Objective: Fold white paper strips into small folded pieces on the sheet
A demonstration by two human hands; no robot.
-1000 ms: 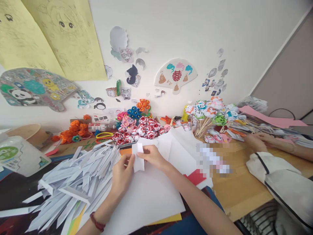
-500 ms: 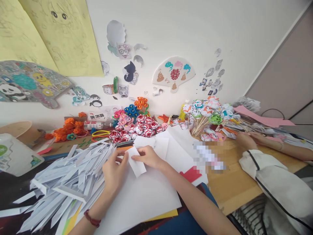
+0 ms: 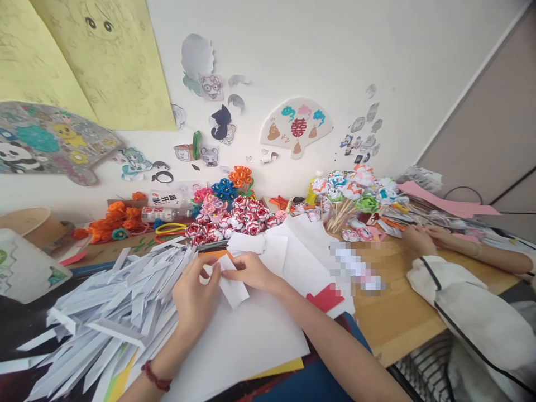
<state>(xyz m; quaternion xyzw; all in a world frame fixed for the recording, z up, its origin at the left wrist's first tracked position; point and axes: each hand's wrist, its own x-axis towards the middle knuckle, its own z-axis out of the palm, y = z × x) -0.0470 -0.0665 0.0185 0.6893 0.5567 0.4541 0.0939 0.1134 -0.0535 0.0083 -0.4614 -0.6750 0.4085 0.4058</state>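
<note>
A small white paper piece (image 3: pixel 234 290) is held between both hands, over large white paper sheets (image 3: pixel 251 340). My left hand (image 3: pixel 196 290) pinches its left edge with thumb and fingers. Closed on its upper part, the fingertips of my right hand (image 3: pixel 252 272) nearly meet the left ones. Just behind the hands lies a stack of small white paper pieces (image 3: pixel 246 243). A bit of orange paper (image 3: pixel 218 255) shows between the hands. To the left spreads a big heap of folded white paper strips (image 3: pixel 113 301), close to my left wrist.
Red-and-white paper flowers (image 3: pixel 247 215) and orange flowers (image 3: pixel 119 219) line the wall. Flowers on sticks (image 3: pixel 345 192) stand at right. A co-worker's hands (image 3: pixel 427 240) are over the wooden-coloured board (image 3: pixel 402 318). Red paper (image 3: pixel 325 298) lies near my right forearm. A white container (image 3: pixel 29 268) stands far left.
My right fingers have shifted slightly left along the paper piece, closer to my left fingertips. The paper now looks narrower and bent near its top. The co-worker's hands have barely moved.
</note>
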